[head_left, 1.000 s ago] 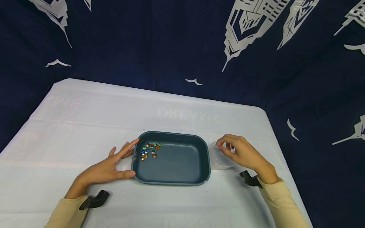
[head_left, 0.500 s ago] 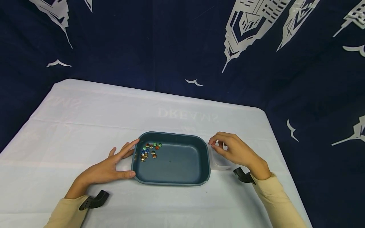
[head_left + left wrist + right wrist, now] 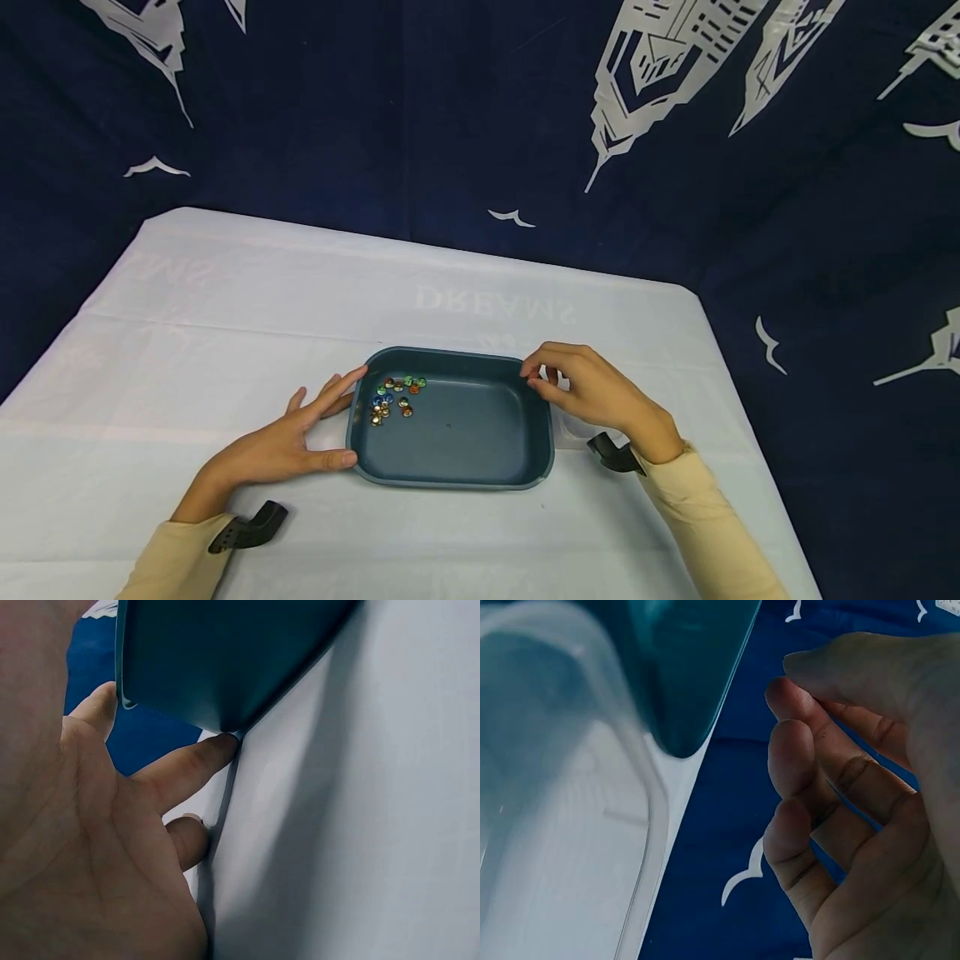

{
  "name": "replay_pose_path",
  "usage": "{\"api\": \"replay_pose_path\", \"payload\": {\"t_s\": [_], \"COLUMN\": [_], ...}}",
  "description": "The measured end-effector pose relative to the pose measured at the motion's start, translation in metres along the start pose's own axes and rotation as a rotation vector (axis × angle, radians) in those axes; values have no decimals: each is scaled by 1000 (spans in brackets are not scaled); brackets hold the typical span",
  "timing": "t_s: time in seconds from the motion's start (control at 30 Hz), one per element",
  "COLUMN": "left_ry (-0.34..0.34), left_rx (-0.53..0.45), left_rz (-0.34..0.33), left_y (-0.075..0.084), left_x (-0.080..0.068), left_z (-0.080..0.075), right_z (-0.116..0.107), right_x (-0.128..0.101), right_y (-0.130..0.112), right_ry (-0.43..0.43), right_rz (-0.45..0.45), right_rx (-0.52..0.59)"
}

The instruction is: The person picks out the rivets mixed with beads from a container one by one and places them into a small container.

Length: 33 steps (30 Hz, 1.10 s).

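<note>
A dark teal rectangular tray (image 3: pixel 465 433) lies on the table, with several small shiny glass beads (image 3: pixel 382 408) in green, blue, amber and gold gathered at its left end. My left hand (image 3: pixel 270 450) steadies that end, fingers spread and mostly straight; the left wrist view has fingertips touching the tray's outer wall (image 3: pixel 225 652). Above the tray's back right corner hovers my right hand (image 3: pixel 592 392), its fingers loosely bent. In the right wrist view no object shows between thumb and fingertips. Partly hidden under this hand is a clear plastic container (image 3: pixel 573 433), right beside the tray.
A white cloth (image 3: pixel 300 283) covers the table. Behind it hangs a dark blue curtain (image 3: pixel 337 125) with white building and bird prints. Black wrist straps (image 3: pixel 251 527) sit at both sleeves.
My right hand has moved left, from above the clear container to the tray's back right corner. The left hand, tray and beads look unmoved.
</note>
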<state>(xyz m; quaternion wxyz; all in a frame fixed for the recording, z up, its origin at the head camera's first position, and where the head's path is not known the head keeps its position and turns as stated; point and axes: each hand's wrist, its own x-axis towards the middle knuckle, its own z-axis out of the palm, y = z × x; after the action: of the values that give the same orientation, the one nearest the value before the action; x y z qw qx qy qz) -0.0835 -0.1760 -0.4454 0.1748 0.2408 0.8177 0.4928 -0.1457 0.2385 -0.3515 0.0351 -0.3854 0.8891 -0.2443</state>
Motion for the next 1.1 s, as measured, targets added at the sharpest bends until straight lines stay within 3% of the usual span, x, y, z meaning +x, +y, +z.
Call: {"api": "replay_pose_path", "payload": {"t_s": [0.73, 1.1], "left_ry": [1, -4], "left_rx": [7, 7], "left_rz": [-1, 19], "left_y": [-2, -2], "left_x": [1, 1], "left_z": [-1, -1], "right_z": [22, 38], "right_x": [42, 64], "right_y": [-22, -33], "right_ry": [-74, -150], "right_rz": [-93, -115], "right_rx": [8, 0]}}
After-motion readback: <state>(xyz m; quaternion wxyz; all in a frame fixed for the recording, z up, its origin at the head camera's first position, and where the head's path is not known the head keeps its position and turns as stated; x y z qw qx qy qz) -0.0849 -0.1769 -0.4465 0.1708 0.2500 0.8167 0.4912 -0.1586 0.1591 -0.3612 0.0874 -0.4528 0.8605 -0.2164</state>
